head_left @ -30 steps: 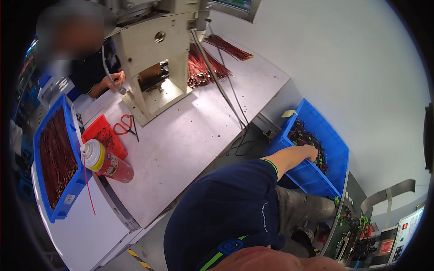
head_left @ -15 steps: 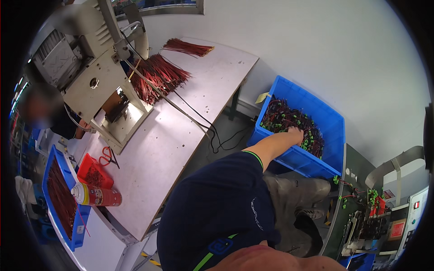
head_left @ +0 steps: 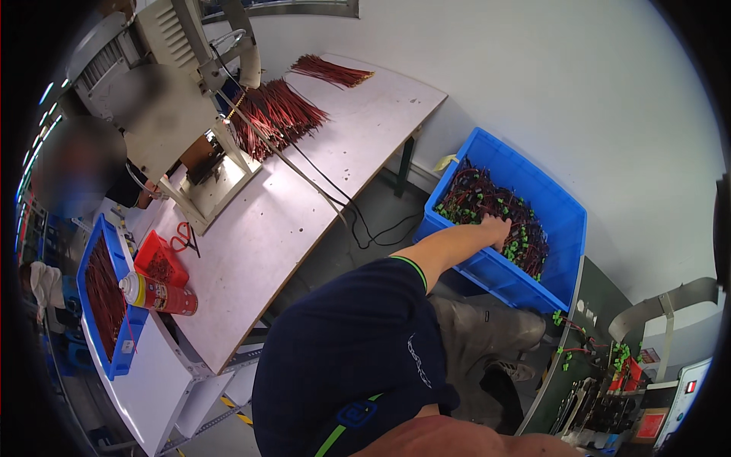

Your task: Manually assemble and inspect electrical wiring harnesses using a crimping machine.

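Note:
My left hand (head_left: pixel 495 231) reaches into a blue plastic bin (head_left: pixel 552 207) and touches the heap of wires (head_left: pixel 487 199) in it. These are dark red and black wires with small green connectors. The fingers are bent down into the heap, so whatever they close on is hidden. Of my right arm (head_left: pixel 472 440), only bare skin shows at the lower edge; its hand is out of the picture.
A white table (head_left: pixel 304 217) at left carries a press-like machine (head_left: pixel 171 114), red wire bundles (head_left: pixel 278 114), red-handled scissors (head_left: pixel 185 238), a red bin (head_left: pixel 161 259), a spray can (head_left: pixel 160 295) and a blue tray (head_left: pixel 103 293). A co-worker's hand (head_left: pixel 148 196) is near the machine. A green workbench (head_left: pixel 586 289) stands at right.
My left hand stays in the bin, in nearly the same place among the wires. The view has shifted a little, and the co-worker's head sits slightly differently beside the machine.

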### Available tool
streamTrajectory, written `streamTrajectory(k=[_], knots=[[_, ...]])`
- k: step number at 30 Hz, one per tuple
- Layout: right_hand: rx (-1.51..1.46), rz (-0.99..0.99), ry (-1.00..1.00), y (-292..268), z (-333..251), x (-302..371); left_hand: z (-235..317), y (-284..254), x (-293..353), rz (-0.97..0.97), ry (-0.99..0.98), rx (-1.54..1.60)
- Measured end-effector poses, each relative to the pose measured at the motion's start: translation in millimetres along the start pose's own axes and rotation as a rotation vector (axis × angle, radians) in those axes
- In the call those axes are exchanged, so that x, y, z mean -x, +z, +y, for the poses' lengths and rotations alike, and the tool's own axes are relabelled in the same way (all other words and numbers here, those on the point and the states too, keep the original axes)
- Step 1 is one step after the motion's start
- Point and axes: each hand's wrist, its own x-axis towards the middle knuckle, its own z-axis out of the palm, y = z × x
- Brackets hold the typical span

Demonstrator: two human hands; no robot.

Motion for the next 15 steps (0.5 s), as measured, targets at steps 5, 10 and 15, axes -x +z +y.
streamTrajectory(k=[5,10,15], knots=[[-0.072,0.017,-0.076,8.3,-66.1,-27.9,-2.7,-6.6,-2.5,0.07,-0.02,0.121],[-0.139,0.016,-0.134,19.1,-128.6,-37.0,8.7,-7.6,-15.8,0.064,-0.078,0.279],[-0.313,-0.028,-0.286,21.5,-268.2,-0.3,-36.3,4.3,-38.9,0.074,-0.173,0.356]])
